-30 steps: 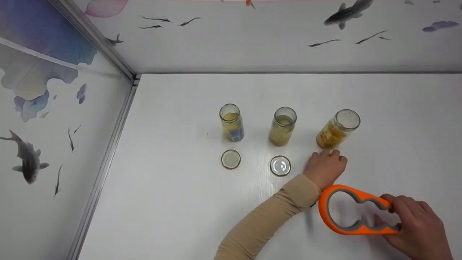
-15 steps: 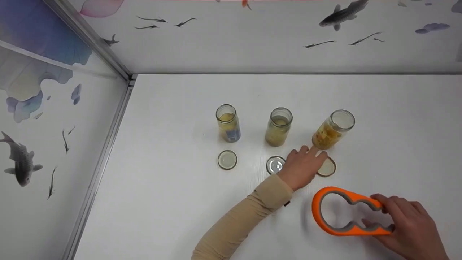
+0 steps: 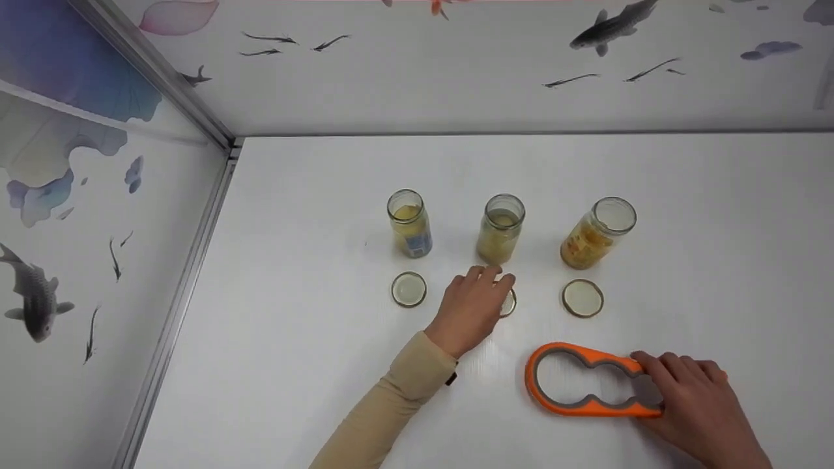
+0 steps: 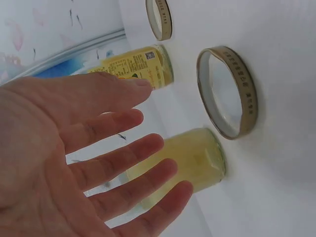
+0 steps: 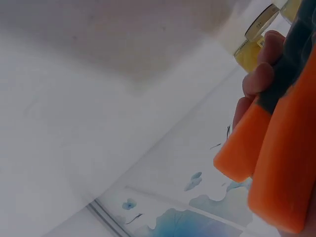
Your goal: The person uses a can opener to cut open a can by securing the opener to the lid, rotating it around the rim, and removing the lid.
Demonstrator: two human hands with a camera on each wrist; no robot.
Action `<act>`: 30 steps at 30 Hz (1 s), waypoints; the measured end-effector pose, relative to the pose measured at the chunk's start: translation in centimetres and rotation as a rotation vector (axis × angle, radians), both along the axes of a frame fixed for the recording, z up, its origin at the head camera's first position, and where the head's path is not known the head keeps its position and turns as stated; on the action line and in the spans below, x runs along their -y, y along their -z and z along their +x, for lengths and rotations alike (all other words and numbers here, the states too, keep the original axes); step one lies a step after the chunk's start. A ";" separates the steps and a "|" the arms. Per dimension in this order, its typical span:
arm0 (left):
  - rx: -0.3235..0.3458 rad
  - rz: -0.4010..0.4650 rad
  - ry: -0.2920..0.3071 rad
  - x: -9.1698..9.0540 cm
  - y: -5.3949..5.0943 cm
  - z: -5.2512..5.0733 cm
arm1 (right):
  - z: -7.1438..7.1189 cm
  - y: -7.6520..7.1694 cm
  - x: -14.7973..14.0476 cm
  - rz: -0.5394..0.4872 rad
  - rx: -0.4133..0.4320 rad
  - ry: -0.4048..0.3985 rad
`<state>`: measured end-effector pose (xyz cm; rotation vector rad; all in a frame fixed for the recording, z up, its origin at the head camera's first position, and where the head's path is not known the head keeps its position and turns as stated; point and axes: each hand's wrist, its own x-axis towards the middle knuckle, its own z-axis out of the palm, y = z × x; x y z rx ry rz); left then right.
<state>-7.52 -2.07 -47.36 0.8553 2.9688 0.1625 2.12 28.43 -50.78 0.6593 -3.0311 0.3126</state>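
Note:
My right hand (image 3: 700, 404) grips the handle end of an orange jar opener (image 3: 547, 397) with a grey wavy inner edge. In the right wrist view, fingers curl round its handles (image 5: 281, 168). My left hand (image 3: 472, 306) reaches over the middle lid (image 3: 508, 305) and partly covers it. Its fingers look spread and hold nothing in the left wrist view, near that lid (image 4: 227, 94) and the middle jar (image 4: 197, 158). Three lidless glass jars stand in a row: the left jar (image 3: 410, 228), the middle jar (image 3: 500, 234) and the right jar (image 3: 589, 241), with yellowish contents.
Another lid (image 3: 409, 290) lies in front of the left jar, and a third lid (image 3: 583, 298) in front of the right jar. All rest on a white table (image 3: 293, 365). A printed wall (image 3: 417, 85) borders the back, and another panel (image 3: 65, 215) the left.
My left hand has moved left, from the right jar to the middle lid, uncovering the right lid. My right hand has shifted left and lower with the jar opener.

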 end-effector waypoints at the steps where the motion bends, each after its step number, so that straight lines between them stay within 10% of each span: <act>1: -0.001 0.003 -0.005 0.4 0.0 0.2 | 0.0 0.1 0.2 -0.001 0.016 0.000; 30: -0.042 0.110 -0.156 7.8 1.3 4.1 | -2.3 -0.1 2.7 -0.044 0.349 0.041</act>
